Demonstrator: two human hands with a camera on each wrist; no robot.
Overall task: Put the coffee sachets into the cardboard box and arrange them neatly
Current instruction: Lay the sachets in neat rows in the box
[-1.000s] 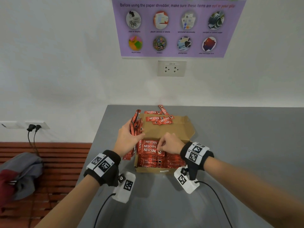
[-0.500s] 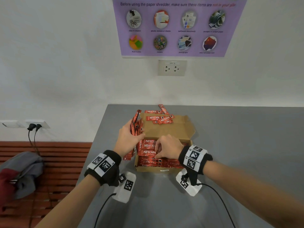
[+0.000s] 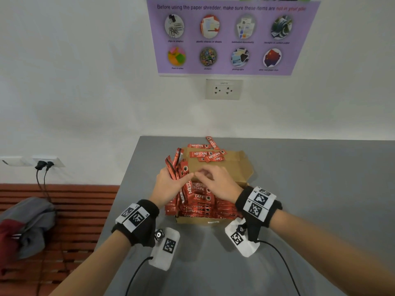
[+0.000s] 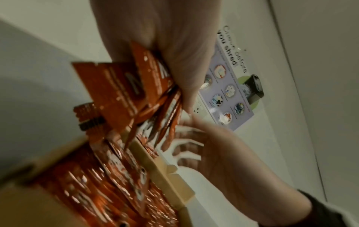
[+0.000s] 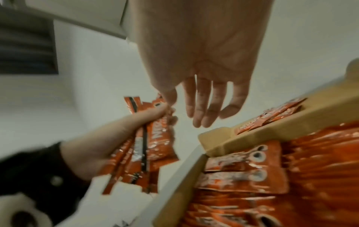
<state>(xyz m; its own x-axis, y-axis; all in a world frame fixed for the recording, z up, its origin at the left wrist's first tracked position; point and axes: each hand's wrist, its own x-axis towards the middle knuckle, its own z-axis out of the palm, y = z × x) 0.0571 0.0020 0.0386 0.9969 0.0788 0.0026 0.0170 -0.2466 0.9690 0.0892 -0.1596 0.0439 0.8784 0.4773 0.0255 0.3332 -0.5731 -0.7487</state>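
Note:
An open cardboard box (image 3: 226, 167) sits on the grey table, packed with rows of red coffee sachets (image 3: 201, 202). My left hand (image 3: 168, 186) grips an upright bundle of sachets (image 3: 177, 165) at the box's left edge. Over the box my right hand (image 3: 215, 181) hovers with straight fingers, holding nothing, its fingertips close to the bundle. A few loose sachets (image 3: 210, 155) lie on the back flap and behind it. The right wrist view shows my right hand (image 5: 202, 99), the held bundle (image 5: 155, 138) and the filled box (image 5: 219, 142). In the left wrist view, my left hand (image 4: 174, 53) clasps the bundle (image 4: 124, 92).
The table (image 3: 310, 199) meets a white wall carrying a socket (image 3: 224, 89) and a purple poster (image 3: 230, 37). Its left edge drops to a wooden bench (image 3: 81, 221) with grey and red clothing (image 3: 27, 225). Wrist-camera cables (image 3: 136, 274) trail toward me.
My right hand has lifted off the sachets in the box and moved up and left toward the bundle. The left hand has barely moved.

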